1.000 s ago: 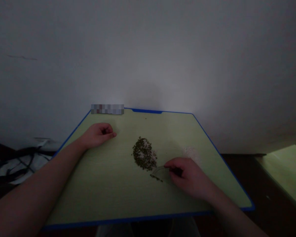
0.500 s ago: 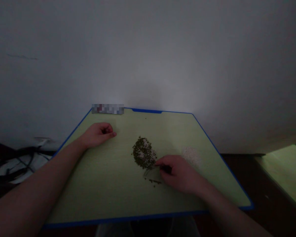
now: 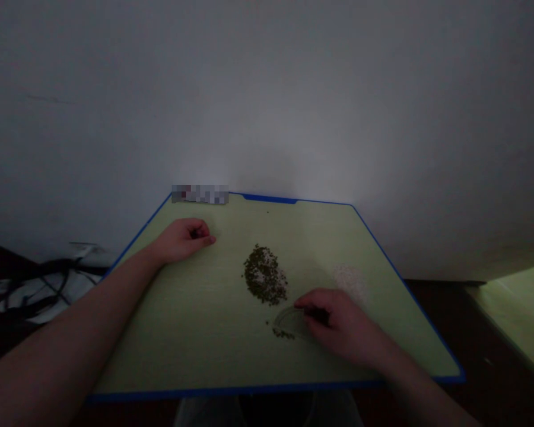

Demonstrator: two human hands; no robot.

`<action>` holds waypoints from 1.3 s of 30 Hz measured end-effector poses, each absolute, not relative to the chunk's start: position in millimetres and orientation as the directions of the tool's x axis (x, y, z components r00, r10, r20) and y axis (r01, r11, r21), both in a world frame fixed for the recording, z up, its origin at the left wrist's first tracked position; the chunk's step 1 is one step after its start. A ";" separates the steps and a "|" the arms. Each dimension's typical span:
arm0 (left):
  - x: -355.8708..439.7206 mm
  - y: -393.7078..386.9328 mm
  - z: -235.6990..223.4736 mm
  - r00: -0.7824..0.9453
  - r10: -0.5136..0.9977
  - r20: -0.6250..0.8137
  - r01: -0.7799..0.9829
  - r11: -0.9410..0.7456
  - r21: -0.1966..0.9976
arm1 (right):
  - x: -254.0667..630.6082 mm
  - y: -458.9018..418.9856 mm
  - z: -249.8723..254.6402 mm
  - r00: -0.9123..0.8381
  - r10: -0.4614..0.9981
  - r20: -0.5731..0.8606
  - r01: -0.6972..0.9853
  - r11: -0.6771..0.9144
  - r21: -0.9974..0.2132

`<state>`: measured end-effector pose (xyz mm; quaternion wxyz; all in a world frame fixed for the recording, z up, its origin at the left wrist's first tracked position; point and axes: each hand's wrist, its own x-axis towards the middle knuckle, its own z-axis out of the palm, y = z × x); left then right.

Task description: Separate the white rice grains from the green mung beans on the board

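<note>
My left hand (image 3: pixel 187 240) rests on the left part of the table with its fingers curled in; nothing shows in it. My right hand (image 3: pixel 338 323) pinches the edge of a clear, thin, round-edged piece (image 3: pixel 289 320), like a transparent lid or dish, low over the tabletop. Just beyond the clear piece lies a pile of small green beans mixed with pale grains (image 3: pixel 264 276). A few loose beans (image 3: pixel 283 334) lie in a short row along the near edge of the clear piece. Behind my right hand, a patch of pale grains (image 3: pixel 350 281), possibly rice, is spread thin.
The pale table (image 3: pixel 196 350) has a blue rim and stands against a grey wall (image 3: pixel 267 107). A blurred-out strip (image 3: pixel 200 194) lies at its far left edge. Black cables (image 3: pixel 40 284) hang to the left, and another pale surface (image 3: pixel 520 314) is at the right.
My right hand moved left with the clear piece toward the pile, then back right and nearer me. Several loose beans now lie nearer to me. My left hand stays put while the view shifts slightly.
</note>
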<state>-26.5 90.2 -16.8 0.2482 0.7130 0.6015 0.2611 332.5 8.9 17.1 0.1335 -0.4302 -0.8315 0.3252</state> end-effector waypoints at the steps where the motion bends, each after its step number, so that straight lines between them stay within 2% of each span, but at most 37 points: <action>1: -26.8 90.3 -17.1 0.140 0.987 0.074 0.731 -0.153 0.665 | 330.7 8.0 17.4 -0.594 0.803 -0.057 0.630 0.419 -0.654; 7: -27.1 90.4 -16.7 0.131 0.989 0.069 0.759 -0.145 0.635 | 325.8 6.7 13.5 -0.561 0.827 -0.045 0.655 0.410 -0.634; 12: -26.7 90.8 -18.0 0.132 0.989 0.073 0.740 -0.147 0.656 | 322.8 9.9 8.4 -0.528 0.849 -0.020 0.669 0.402 -0.625; 19: -24.1 89.4 -14.5 0.133 0.989 0.068 0.730 -0.144 0.668 | 299.5 19.3 22.7 -0.710 0.704 0.022 0.553 0.576 -0.603; 26: -22.7 88.8 -13.0 0.117 0.992 0.049 0.733 -0.120 0.670 | 305.6 16.7 26.3 -0.781 0.624 -0.033 0.515 0.613 -0.599; 32: -24.5 90.1 -16.1 0.124 0.989 0.074 0.746 -0.142 0.650 | 321.0 -2.3 24.7 -0.706 0.704 -0.080 0.589 0.521 -0.617; 39: -22.8 90.2 -14.8 0.129 0.989 0.077 0.754 -0.148 0.640 | 334.0 -32.4 14.7 -0.456 0.874 -0.167 0.720 0.252 -0.646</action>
